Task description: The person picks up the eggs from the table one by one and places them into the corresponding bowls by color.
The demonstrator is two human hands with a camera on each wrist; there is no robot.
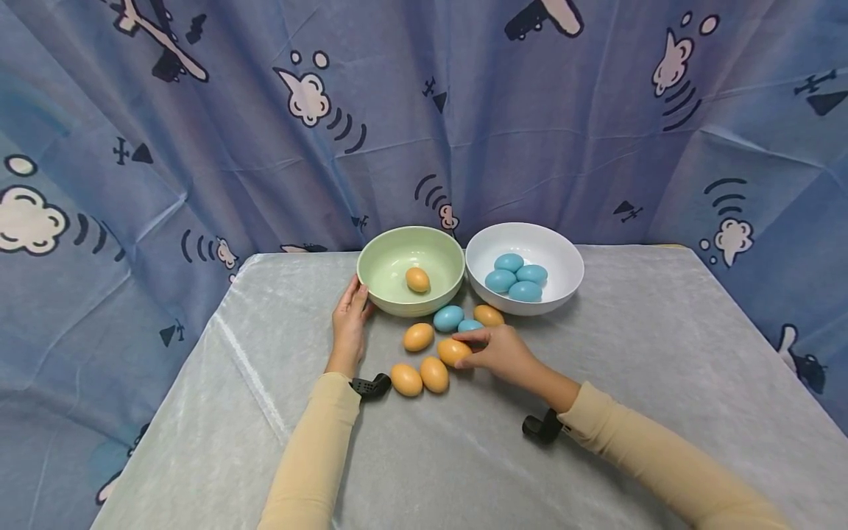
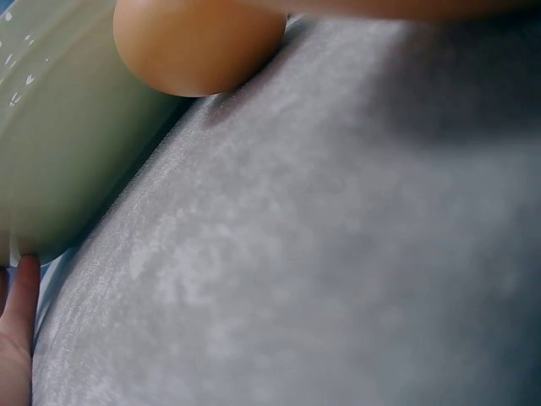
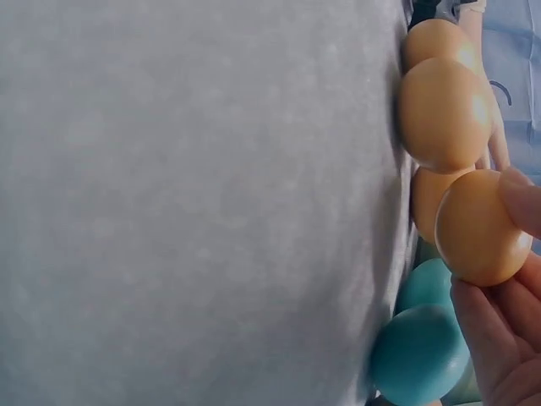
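My right hand (image 1: 501,355) pinches an orange egg (image 1: 453,352) between thumb and fingers; the right wrist view shows the same egg (image 3: 482,228) at the fingertips. My left hand (image 1: 348,325) rests its fairly straight fingers against the left side of a green bowl (image 1: 377,293), and a finger (image 2: 25,283) meets the bowl's lower wall in the left wrist view. One orange egg (image 1: 417,280) lies inside that bowl. Two blue eggs (image 1: 448,318) sit on the table before the bowls, one partly hidden by my right hand.
A white bowl (image 1: 563,283) holding several blue eggs (image 1: 525,291) stands right of the green one. Other orange eggs (image 1: 406,380) lie on the grey cloth (image 1: 464,471) between my hands, and another orange egg (image 1: 489,315) by the white bowl. A patterned blue curtain (image 1: 384,162) hangs behind.
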